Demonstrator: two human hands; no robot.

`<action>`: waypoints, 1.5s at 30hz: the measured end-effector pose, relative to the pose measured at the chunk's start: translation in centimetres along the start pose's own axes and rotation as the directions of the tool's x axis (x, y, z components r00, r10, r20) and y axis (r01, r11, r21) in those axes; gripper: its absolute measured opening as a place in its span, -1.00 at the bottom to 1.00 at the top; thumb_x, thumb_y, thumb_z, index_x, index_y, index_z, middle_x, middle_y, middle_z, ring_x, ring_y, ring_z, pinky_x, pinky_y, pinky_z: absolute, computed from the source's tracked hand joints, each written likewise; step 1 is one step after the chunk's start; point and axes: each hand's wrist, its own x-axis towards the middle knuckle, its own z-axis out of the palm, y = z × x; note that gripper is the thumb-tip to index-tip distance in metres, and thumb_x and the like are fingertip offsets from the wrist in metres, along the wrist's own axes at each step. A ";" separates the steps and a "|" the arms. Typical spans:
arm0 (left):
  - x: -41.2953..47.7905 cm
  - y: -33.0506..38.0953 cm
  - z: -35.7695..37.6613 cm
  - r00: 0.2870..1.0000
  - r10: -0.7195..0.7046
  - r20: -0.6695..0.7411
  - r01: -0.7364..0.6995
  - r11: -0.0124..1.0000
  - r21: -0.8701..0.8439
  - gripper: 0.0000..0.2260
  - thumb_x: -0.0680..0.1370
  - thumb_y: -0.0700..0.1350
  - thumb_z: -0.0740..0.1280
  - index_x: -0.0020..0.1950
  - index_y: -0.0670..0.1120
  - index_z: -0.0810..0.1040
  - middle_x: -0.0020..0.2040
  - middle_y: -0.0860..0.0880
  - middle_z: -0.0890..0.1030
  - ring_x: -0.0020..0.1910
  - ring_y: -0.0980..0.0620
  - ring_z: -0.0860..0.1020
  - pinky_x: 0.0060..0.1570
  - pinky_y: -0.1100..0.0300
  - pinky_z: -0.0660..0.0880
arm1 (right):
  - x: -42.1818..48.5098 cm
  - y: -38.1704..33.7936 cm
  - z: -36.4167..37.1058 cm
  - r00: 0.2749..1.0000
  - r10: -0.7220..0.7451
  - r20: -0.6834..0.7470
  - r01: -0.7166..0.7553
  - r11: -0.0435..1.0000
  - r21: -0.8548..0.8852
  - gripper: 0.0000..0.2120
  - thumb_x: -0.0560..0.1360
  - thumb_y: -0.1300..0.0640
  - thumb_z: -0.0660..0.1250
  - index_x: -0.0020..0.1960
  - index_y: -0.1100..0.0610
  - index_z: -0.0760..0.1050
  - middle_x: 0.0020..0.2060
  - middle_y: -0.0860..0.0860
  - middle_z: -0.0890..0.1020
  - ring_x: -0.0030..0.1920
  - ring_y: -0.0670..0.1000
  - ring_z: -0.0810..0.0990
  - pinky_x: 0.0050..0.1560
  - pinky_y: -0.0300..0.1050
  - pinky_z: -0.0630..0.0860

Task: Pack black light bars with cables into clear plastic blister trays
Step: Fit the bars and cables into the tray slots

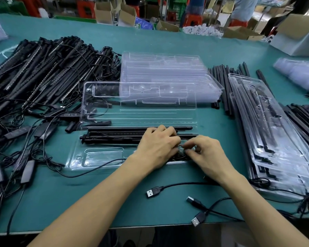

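Outward from the near edge, with every place reckoned from the open blister tray (96, 158) on the green table (96, 202).

Item: three USB plugs (152, 192), on the near side of the tray, loose on the table. Their leads run toward the tray's right end, probably left out until the rest is stowed.

Item: left hand (157, 148) and right hand (207, 154), over the tray's near right pocket. Both have curled fingers. The right pinches a thin black cable (181, 151) between thumb and fingertips; the left appears to grip the same bundle while its fingers bear down on the bars. Judged purpose: gathering the slack small enough to sit in the pocket. The hands hide how much already lies there.

Item: black light bars (114, 137), lengthwise in the tray's long channels, just beyond the hands; seated, not yet covered.

Item: one stray lead (89, 167) crossing the tray's near rim; it could snag when the tray is closed.

Item: clear lid (141, 106), lying open on the tray's far side, which leaves the channels reachable.

Item: heap of unpacked bars (43, 68) with tangled cables and inline controllers (28, 171), left of the tray.

Item: stack of packed trays (275, 139), right of the tray; loose bare bars (223, 86) beyond it.

Item: stack of empty trays (168, 72), beyond the lid, handy for the next round.

Item: cardboard boxes (103, 11), far beyond the tray, past the table's back edge.
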 end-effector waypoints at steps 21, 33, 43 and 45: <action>-10.5 -11.3 -3.0 0.901 -0.383 -0.203 0.307 0.894 -0.326 -0.88 0.48 -0.11 0.50 -0.01 0.07 0.73 -0.02 0.11 0.61 0.00 0.03 0.51 -0.01 0.16 0.40 | -0.9 -3.4 2.2 0.995 0.096 -0.001 -0.081 0.831 -0.550 -0.84 0.61 0.13 0.14 0.04 0.08 0.49 0.02 0.01 0.55 -0.02 0.08 0.44 -0.05 -0.09 0.46; -10.5 -11.6 -3.0 0.900 -0.412 -0.144 0.347 0.876 -0.334 -0.84 0.55 0.00 0.41 0.11 0.14 0.70 0.04 0.14 0.55 0.07 0.03 0.53 -0.02 -0.02 0.54 | -0.4 -2.4 2.2 0.997 0.068 0.028 -0.041 0.831 -0.555 -0.47 0.58 0.17 0.25 0.47 -0.20 0.25 0.08 -0.04 0.42 0.00 0.02 0.38 -0.27 -0.17 0.39; -10.6 -11.3 -4.4 0.956 -0.239 -0.170 0.208 0.961 -0.184 -0.86 0.50 -0.12 0.48 0.03 0.02 0.74 0.10 -0.01 0.69 0.07 -0.10 0.64 0.01 -0.03 0.58 | 0.3 -2.4 1.6 0.997 -0.073 -0.012 0.061 0.907 -0.418 -0.74 0.59 -0.06 0.25 0.26 -0.19 0.53 0.01 -0.13 0.55 0.00 0.01 0.52 -0.40 -0.12 0.46; -10.5 -11.7 -4.5 0.961 -0.234 -0.144 0.201 0.956 -0.214 -0.87 0.50 -0.12 0.48 0.03 0.03 0.74 0.13 0.01 0.68 0.09 -0.08 0.63 0.06 -0.02 0.55 | 0.1 -2.4 1.6 0.994 -0.101 -0.053 0.073 0.919 -0.388 -0.75 0.54 0.04 0.36 0.20 -0.16 0.59 -0.04 -0.12 0.60 -0.07 0.04 0.59 -0.44 -0.14 0.46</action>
